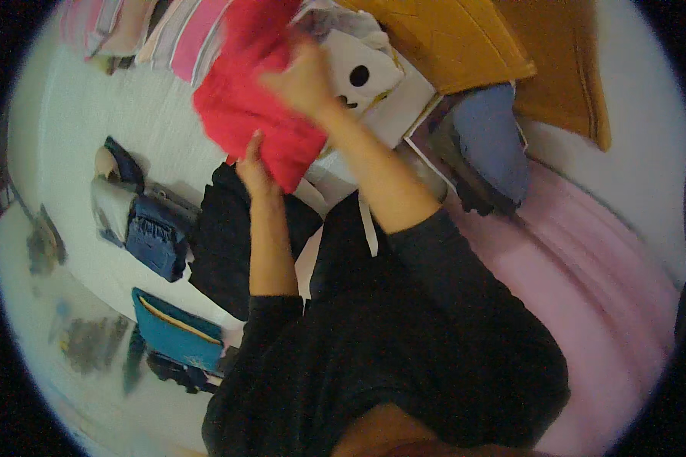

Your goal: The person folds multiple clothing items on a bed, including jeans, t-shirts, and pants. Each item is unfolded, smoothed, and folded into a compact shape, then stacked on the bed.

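Observation:
A red cloth (246,103), probably a garment, lies partly folded before me. My left hand (257,171) grips its near edge, thumb on top and fingers hidden beneath. Over the cloth's right side is my right hand (306,74), blurred, with its thumb spread away from the fingers; whether it touches the fabric is unclear. Just right of it sits a white item (371,74) printed with a black oval and a smaller black mark. The black trousers (223,228) on my legs are below the cloth.
Folded blue and grey clothes (157,228) lie left on a pale surface, with a teal folded cloth (177,331) nearer me. Pink-striped fabric (197,40) is at the far left. Mustard-brown fabric (446,40), a blue-grey cloth (489,143) and a pink sheet (560,251) occupy the right.

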`<act>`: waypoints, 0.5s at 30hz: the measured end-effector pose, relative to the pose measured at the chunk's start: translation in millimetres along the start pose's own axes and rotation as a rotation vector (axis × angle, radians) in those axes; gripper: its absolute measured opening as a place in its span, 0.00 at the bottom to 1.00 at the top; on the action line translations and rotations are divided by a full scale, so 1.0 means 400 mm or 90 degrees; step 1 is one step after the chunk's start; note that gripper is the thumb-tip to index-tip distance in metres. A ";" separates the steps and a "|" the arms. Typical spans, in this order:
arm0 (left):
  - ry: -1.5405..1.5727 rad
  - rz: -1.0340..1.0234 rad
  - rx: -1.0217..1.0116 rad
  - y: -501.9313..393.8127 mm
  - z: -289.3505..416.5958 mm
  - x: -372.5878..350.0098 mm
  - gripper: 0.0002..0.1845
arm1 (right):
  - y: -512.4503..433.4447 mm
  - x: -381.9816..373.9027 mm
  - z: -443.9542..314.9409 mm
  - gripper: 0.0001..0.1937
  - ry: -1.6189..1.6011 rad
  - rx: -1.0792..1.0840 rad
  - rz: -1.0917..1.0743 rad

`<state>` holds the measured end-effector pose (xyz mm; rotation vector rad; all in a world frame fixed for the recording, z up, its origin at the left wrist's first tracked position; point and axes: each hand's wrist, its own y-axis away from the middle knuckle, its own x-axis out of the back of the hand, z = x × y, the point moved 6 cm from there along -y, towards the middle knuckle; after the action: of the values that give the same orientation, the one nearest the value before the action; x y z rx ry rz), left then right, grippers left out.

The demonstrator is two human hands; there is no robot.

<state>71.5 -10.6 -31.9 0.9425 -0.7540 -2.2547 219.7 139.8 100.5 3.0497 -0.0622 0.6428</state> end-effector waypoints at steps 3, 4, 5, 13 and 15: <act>-0.116 -0.028 -0.165 0.045 0.124 0.090 0.23 | 0.138 -0.060 -0.223 0.31 0.014 0.276 -0.066; -0.188 -0.035 -0.213 0.055 0.170 0.104 0.23 | 0.168 -0.048 -0.274 0.30 -0.013 0.359 -0.069; -0.292 0.022 -0.252 0.073 0.199 0.116 0.24 | 0.184 -0.018 -0.309 0.29 -0.106 0.409 -0.020; -0.298 -0.131 -0.153 0.117 0.199 -0.032 0.33 | 0.159 0.188 -0.114 0.29 -0.346 0.211 0.123; -0.423 0.037 -0.115 0.035 0.126 0.010 0.35 | 0.125 0.241 0.077 0.34 -0.184 0.018 0.231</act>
<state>35.0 -9.1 5.4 0.0638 -0.8100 -2.5418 318.1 85.7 112.2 3.1576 -0.6260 0.2046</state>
